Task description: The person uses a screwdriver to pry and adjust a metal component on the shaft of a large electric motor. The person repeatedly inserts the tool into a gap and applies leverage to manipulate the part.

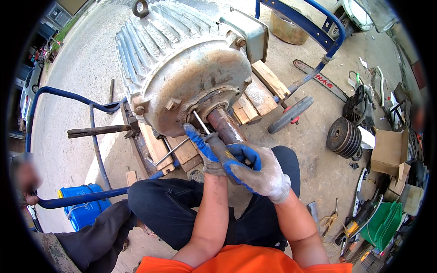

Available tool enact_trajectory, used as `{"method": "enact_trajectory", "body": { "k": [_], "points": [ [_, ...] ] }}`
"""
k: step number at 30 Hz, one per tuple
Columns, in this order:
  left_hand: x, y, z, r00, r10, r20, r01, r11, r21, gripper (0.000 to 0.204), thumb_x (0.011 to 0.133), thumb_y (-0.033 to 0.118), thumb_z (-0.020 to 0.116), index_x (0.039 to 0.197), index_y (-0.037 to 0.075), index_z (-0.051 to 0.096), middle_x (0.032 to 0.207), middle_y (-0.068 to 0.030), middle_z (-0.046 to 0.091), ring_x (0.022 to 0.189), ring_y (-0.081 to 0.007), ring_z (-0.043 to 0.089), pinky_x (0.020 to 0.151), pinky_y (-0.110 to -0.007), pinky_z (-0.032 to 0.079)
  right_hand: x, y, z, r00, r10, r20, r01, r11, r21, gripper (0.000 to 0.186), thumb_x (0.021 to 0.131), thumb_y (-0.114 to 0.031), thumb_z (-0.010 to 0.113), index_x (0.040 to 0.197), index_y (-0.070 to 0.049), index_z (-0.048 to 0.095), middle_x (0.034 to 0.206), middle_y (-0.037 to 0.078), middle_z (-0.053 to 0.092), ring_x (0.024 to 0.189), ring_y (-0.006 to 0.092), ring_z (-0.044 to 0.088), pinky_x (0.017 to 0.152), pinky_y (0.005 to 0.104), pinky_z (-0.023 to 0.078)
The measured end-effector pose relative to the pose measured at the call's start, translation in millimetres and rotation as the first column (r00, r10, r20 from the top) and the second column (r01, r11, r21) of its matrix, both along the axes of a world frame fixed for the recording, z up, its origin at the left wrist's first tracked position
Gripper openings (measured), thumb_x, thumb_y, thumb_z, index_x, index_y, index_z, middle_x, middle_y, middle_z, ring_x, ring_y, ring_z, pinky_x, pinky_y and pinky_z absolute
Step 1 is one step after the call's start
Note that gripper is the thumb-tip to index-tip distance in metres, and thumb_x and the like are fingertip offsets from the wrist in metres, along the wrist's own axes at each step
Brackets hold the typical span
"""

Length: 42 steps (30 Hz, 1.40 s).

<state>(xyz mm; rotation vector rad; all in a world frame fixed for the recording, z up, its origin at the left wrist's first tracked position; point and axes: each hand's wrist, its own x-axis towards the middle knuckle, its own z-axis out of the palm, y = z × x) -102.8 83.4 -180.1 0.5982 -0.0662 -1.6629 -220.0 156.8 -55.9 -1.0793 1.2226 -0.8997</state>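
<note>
A large grey finned electric motor faces me, its thick rusty shaft pointing toward me. Both my hands wear grey-white gloves with blue fingers. A screwdriver with a dark handle slants up to the motor, its bright blade's tip against the end cover beside the shaft. My right hand is closed around the handle's lower part. From the left, my left hand steadies the screwdriver where handle meets blade, one finger stretched along it. The left palm is partly hidden behind the handle.
The motor rests on wooden planks over a blue tubular cart with a wheel. To the right lie a chainsaw, a grooved pulley, a cardboard box and several tools. At left are a blue bucket and another person's leg.
</note>
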Motion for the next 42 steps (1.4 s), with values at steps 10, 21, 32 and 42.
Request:
{"method": "enact_trajectory", "body": {
  "k": [10, 21, 32, 42],
  "points": [
    [-3, 2, 2, 1.0, -0.021, -0.016, 0.02, 0.999, -0.044, 0.077, 0.085, 0.072, 0.045, 0.135, 0.013, 0.045, 0.124, -0.0065, 0.055, 0.11, -0.0205, 0.053, 0.097, -0.03, 0.042, 17, -8, 7, 0.974, -0.176, -0.14, 0.163, 0.982, -0.099, 0.035, 0.084, -0.015, 0.069, 0.112, 0.005, 0.062, 0.074, 0.002, 0.064, 0.059, 0.0057, 0.054, 0.055, 0.0233, 0.047],
    [-3, 5, 11, 0.996, -0.092, -0.007, 0.091, 0.991, -0.102, 0.075, 0.085, 0.073, 0.041, 0.128, 0.012, 0.05, 0.115, -0.0062, 0.058, 0.101, -0.0199, 0.057, 0.089, -0.033, 0.049, 9, 4, 13, 0.92, -0.258, -0.296, 0.19, 0.952, -0.239, 0.035, 0.082, -0.018, 0.068, 0.111, 0.001, 0.059, 0.079, 0.016, 0.064, 0.064, 0.0281, 0.061, 0.062, 0.0359, 0.049],
    [54, 54, 57, 0.777, -0.168, 0.606, 0.096, 0.984, 0.15, 0.049, 0.099, 0.048, 0.042, 0.11, 0.004, 0.06, 0.089, -0.0053, 0.064, 0.065, -0.0106, 0.056, 0.055, -0.023, 0.045, -37, -2, -33, 0.701, -0.611, 0.367, 0.696, 0.7, -0.163, 0.025, 0.099, -0.011, 0.046, 0.118, 0.002, 0.055, 0.106, 0.012, 0.065, 0.071, 0.0099, 0.058, 0.064, 0.0253, 0.049],
    [69, 13, 115, 0.4, -0.46, 0.793, 0.589, 0.792, 0.161, 0.05, 0.098, 0.048, 0.043, 0.116, 0.004, 0.057, 0.082, -0.0049, 0.064, 0.049, -0.0068, 0.051, 0.039, -0.018, 0.036, -27, -49, -99, 0.582, -0.646, 0.494, 0.763, 0.643, -0.057, 0.018, 0.096, -0.014, 0.055, 0.105, 0.0, 0.063, 0.088, 0.0, 0.063, 0.065, 0.0031, 0.046, 0.058, 0.0184, 0.041]
  ]
}}
